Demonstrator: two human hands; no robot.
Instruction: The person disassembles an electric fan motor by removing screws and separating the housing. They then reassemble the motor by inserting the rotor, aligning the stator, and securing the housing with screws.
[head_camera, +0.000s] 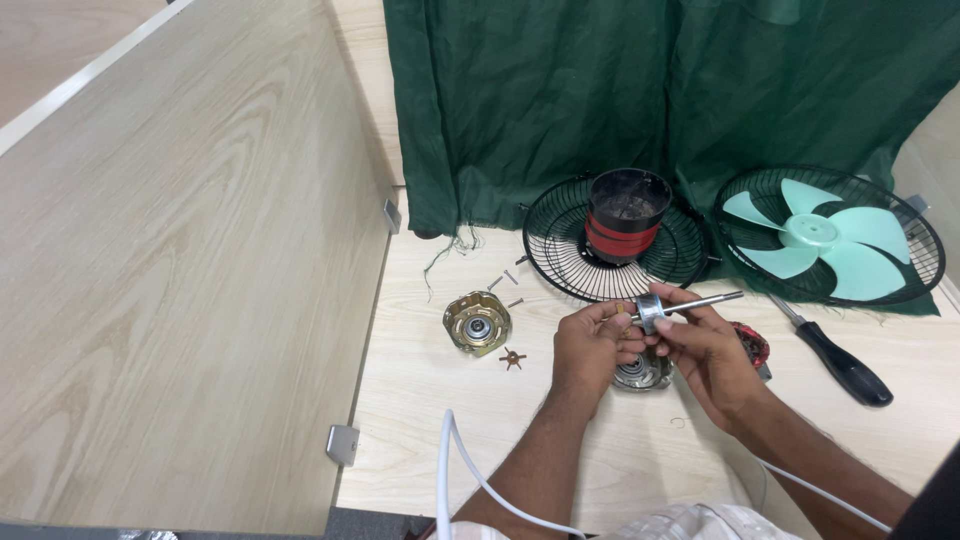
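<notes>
Steel rotor shaft with grey cylindrical core (672, 306) | we pinch it in left hand (590, 345) and right hand (705, 355) fingers above wooden tabletop (430, 400) | long axis near-horizontal, thin end pointing right, slightly up | smooth, shiny.

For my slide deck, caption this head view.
Both hands, left hand and right hand, hold a metal rotor shaft above a wooden table.

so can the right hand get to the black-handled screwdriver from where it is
Probably yes. The screwdriver lies on bare table just right of the right hand, with nothing between them. But that hand and the left hand both hold the metal rotor shaft, so it must let go first.
</notes>
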